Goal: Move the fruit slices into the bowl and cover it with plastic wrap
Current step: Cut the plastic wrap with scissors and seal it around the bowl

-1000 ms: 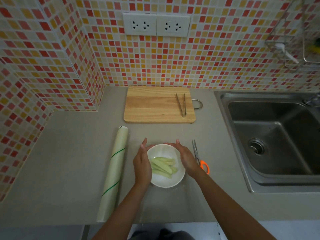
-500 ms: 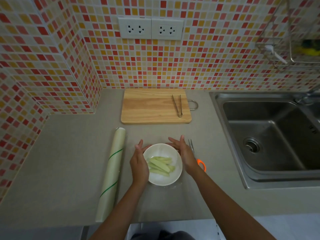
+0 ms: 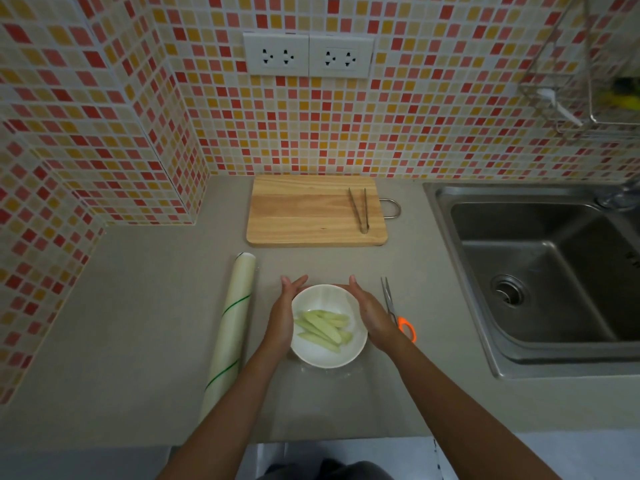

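Observation:
A white bowl (image 3: 329,360) stands on the counter near the front edge, and several pale green fruit slices (image 3: 323,327) lie in it. My left hand (image 3: 284,317) lies flat against the bowl's left side with its fingers straight. On the right side, my right hand (image 3: 372,315) does the same. Clear plastic wrap (image 3: 325,374) shows as faint crinkles at the bowl's near edge; how far it covers the bowl I cannot tell. The plastic wrap roll (image 3: 232,327) lies to the left of the bowl.
A wooden cutting board (image 3: 304,213) with metal tongs (image 3: 360,211) on it lies by the tiled wall. Orange-handled scissors (image 3: 398,313) lie just right of my right hand. A steel sink (image 3: 540,278) takes up the right side.
Both hands stay beside the bowl. The fingers, which were spread at the far rim half a second ago, now lie flatter along its sides. The bowl has not moved.

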A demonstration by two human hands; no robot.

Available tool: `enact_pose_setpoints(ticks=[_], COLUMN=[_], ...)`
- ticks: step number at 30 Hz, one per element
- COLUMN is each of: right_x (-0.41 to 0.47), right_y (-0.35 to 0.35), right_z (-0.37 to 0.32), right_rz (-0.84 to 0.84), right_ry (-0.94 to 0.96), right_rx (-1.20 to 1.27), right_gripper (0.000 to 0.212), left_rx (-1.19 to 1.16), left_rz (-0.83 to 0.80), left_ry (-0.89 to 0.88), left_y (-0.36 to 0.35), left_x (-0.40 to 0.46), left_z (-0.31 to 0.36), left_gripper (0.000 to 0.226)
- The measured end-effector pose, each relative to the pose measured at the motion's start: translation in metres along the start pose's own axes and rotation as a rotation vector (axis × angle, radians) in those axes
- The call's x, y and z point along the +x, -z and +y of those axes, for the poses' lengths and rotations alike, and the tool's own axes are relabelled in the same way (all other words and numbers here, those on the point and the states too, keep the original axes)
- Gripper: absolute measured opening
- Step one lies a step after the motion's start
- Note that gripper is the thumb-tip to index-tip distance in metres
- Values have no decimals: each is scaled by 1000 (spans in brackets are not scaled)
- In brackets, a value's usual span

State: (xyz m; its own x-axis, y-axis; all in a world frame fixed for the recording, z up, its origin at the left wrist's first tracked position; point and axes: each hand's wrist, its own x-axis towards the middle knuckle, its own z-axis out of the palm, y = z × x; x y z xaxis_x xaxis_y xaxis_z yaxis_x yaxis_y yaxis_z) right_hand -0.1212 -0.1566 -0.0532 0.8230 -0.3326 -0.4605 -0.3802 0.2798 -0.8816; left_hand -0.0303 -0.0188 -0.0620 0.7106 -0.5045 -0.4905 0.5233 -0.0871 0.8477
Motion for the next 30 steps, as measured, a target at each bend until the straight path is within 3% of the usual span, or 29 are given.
enact_pose_setpoints(ticks=[5, 9, 16, 21, 25, 30], right_x=[0, -5, -16, -6, 0, 0], right_y=[1, 0, 1, 8, 0, -3], right_z=[-12, -5, 12, -4, -21, -24], right_rz=[43, 125, 184, 223, 58, 26], right_ry=[3, 66, 61, 118, 56, 37], right_rx=[-98, -84, 49, -28, -103, -123], right_gripper=[58, 48, 52, 49, 53, 54], left_rx=[176, 320, 294, 8, -63, 128], left_rz=[-110, -122, 135, 466, 464, 500], left_ry=[-16, -115, -297, -333, -179, -286], left_y=[3, 2, 3, -4, -24, -24], left_x=[10, 13, 8, -27, -40, -33], left_z=[10, 10, 19, -7, -34, -30], left_gripper=[93, 82, 62, 47, 43, 34])
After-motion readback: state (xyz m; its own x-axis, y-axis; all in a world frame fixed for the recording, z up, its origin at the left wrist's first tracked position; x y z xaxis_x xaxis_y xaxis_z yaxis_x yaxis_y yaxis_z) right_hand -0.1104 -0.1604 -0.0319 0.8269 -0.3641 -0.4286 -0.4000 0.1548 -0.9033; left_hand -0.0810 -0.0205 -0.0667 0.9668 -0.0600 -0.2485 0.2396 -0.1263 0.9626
